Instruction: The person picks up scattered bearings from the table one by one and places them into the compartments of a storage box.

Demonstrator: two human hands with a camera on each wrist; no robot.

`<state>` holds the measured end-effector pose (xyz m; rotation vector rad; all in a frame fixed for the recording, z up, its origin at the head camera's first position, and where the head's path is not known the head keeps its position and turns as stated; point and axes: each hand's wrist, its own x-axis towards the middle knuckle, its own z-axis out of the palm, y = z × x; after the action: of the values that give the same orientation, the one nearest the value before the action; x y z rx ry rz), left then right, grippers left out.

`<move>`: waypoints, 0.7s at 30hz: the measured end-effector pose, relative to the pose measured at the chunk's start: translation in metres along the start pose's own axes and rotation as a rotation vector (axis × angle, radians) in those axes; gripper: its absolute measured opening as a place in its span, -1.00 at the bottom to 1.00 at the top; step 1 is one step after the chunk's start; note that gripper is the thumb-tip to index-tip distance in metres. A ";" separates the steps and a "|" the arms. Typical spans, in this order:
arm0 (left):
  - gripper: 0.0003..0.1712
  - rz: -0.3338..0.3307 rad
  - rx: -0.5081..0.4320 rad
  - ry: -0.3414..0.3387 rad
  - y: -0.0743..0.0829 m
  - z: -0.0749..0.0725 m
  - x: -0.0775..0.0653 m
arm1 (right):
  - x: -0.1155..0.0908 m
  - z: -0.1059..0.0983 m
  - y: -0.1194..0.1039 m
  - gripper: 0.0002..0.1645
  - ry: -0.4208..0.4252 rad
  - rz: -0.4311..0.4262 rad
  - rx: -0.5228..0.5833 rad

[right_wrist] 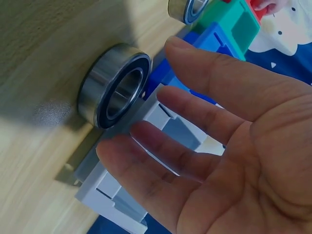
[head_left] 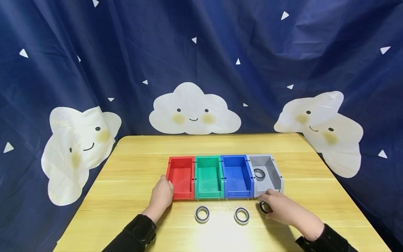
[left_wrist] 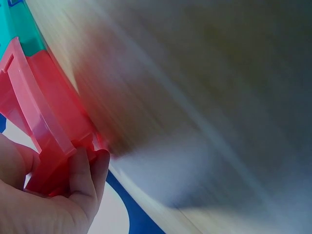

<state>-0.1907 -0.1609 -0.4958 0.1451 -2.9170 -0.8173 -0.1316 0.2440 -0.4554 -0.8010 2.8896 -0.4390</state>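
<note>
My left hand (head_left: 162, 192) grips the near left corner of a red bin (head_left: 182, 176), its thumb and fingers on either side of the plastic wall in the left wrist view. My right hand (head_left: 280, 208) is just in front of the grey bin (head_left: 267, 184), fingers extended and spread around a ball bearing (right_wrist: 91, 102). This steel bearing with a dark seal stands out beyond the fingertips in the right wrist view; the hand partly covers it in the head view. Another bearing (head_left: 255, 174) lies inside the grey bin.
Between the red and grey bins sit a green bin (head_left: 209, 176) and a blue bin (head_left: 237, 175), all in one row. Two more bearings, one left (head_left: 196, 214) and one right (head_left: 236, 216), lie on the wooden table (head_left: 126, 196) before them. A dark blue curtain (head_left: 214, 63) hangs behind.
</note>
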 end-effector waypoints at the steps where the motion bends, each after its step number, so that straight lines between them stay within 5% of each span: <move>1: -0.69 -0.002 0.001 -0.002 0.000 0.000 0.000 | 0.000 0.001 0.000 -0.41 -0.001 0.002 -0.001; 21: -0.70 -0.013 0.013 -0.013 0.000 -0.001 0.000 | 0.002 0.012 -0.008 -0.48 0.006 0.103 -0.032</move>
<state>-0.1911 -0.1610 -0.4948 0.1611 -2.9368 -0.8044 -0.1276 0.2335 -0.4642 -0.6525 2.9335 -0.3864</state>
